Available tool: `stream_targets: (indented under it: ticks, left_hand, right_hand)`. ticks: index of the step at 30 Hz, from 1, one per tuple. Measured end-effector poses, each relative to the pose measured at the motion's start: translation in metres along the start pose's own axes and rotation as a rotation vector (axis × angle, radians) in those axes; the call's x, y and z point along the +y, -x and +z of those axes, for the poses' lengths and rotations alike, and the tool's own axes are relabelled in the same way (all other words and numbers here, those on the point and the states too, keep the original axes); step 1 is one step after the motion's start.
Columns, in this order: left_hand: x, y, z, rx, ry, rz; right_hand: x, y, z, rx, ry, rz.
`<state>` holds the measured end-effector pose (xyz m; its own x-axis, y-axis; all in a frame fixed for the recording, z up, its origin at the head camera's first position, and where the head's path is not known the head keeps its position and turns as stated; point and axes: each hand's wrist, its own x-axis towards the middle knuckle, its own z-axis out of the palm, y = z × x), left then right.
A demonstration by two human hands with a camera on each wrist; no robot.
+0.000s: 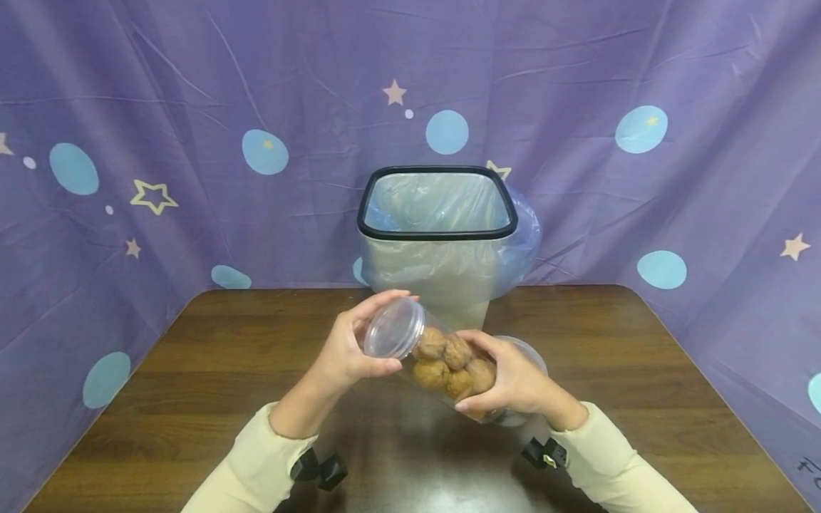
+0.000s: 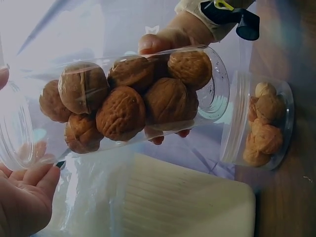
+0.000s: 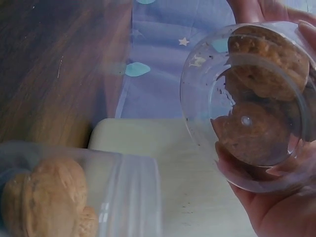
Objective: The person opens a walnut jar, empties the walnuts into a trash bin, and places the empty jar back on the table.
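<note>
If that lid (image 1: 393, 329) pops, expect a mess

While the left hand (image 1: 349, 345) has its fingers curled round the lid, the right hand (image 1: 516, 377) grips the jar (image 2: 219, 84) down near the base. It's leaning, lid end up, above the worktop (image 1: 212, 399) and in front of the bin (image 1: 436, 236). Lid looks on, but I can't tell how tight. My worry: if it gives suddenly, the jolt could tip the jar and send the walnuts (image 2: 121, 113) rolling. Smooth plastic might also slide if the right fingers ease off. Plus a second jar (image 2: 232, 128) stands upright near that hand, so a careless swing could knock it over.
</note>
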<state>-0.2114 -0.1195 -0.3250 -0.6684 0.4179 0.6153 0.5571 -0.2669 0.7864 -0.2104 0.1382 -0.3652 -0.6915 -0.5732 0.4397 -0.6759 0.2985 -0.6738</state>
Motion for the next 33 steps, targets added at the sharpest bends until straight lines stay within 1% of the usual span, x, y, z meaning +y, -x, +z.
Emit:
stream_targets:
  ticks: [2,5,7,9,11,15,18,20,22,24,28,33]
  left_hand:
    - [0.000,0.000,0.002,0.068,-0.015,-0.040]
    - [-0.001,0.001,0.005,0.191,-0.020,-0.131]
    - [-0.002,0.002,0.008,0.256,-0.009,-0.186]
    - [-0.001,0.003,0.010,0.282,0.002,-0.215]
    - [0.000,0.002,0.012,0.281,0.003,-0.224]
    - [0.003,0.000,0.012,0.237,-0.003,-0.219]
    - [0.002,0.000,0.009,0.199,0.008,-0.198]
    - [0.001,0.001,0.006,0.165,0.021,-0.175]
    - [-0.001,0.001,0.003,0.112,0.044,-0.145]
    - [-0.002,0.000,-0.001,0.044,0.065,-0.119]
    - [-0.005,-0.003,-0.009,-0.084,0.116,-0.066]
    - [-0.010,-0.003,-0.018,-0.197,0.178,-0.017]
  right_hand:
    - [-0.001,-0.001,0.001,0.033,0.024,0.013]
    - [-0.001,-0.003,0.002,0.082,0.066,0.039]
    - [-0.001,-0.004,0.002,0.093,0.082,0.052]
    - [-0.001,-0.004,0.002,0.093,0.106,0.058]
    - [-0.002,-0.003,0.000,0.101,0.135,0.061]
    - [-0.004,-0.003,-0.004,0.124,0.174,0.062]
    - [-0.004,-0.003,-0.006,0.112,0.152,0.054]
    - [-0.003,-0.003,-0.007,0.099,0.116,0.053]
    - [-0.003,-0.003,-0.009,0.084,0.074,0.060]
    - [-0.003,-0.003,-0.011,0.065,0.038,0.066]
    - [-0.004,-0.002,-0.016,0.011,0.009,0.080]
    - [-0.002,0.000,-0.019,-0.074,-0.067,0.083]
